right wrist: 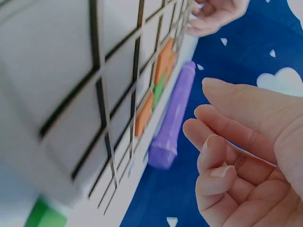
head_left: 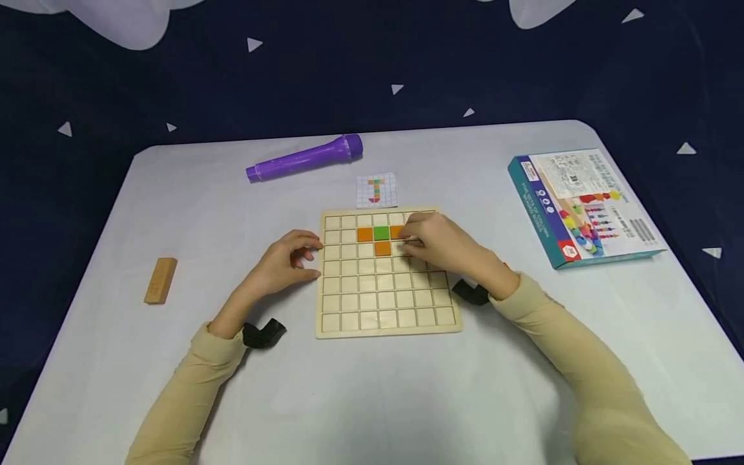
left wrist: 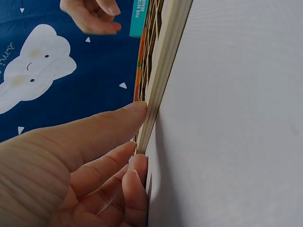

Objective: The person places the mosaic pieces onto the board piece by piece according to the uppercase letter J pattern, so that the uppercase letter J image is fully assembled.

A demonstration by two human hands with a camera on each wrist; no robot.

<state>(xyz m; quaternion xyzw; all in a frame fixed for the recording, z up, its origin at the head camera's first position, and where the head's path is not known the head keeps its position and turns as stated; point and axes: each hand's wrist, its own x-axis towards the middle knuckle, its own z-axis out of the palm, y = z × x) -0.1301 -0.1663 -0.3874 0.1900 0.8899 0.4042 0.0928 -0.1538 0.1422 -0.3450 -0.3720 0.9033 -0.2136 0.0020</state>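
Note:
A wooden grid board (head_left: 389, 335) lies on the table, with orange tiles (head_left: 364, 234) on either side of a green tile (head_left: 380, 233) and another orange tile (head_left: 382, 248) below the green one. My left hand (head_left: 285, 263) rests its thumb and fingertips against the board's left edge, fingers bent. Over the upper right of the board is my right hand (head_left: 440, 240), partly covering the right orange tile (right wrist: 144, 114). The right wrist view shows its thumb and fingers apart, nothing between them. Just behind the board lies a small pattern card (head_left: 376, 190).
A purple microphone-shaped object (head_left: 305, 158) lies behind the board. To the right is a flat toy box (head_left: 587, 206); at left, a wooden block (head_left: 160, 281). A blurred green piece (right wrist: 46, 216) shows low in the right wrist view.

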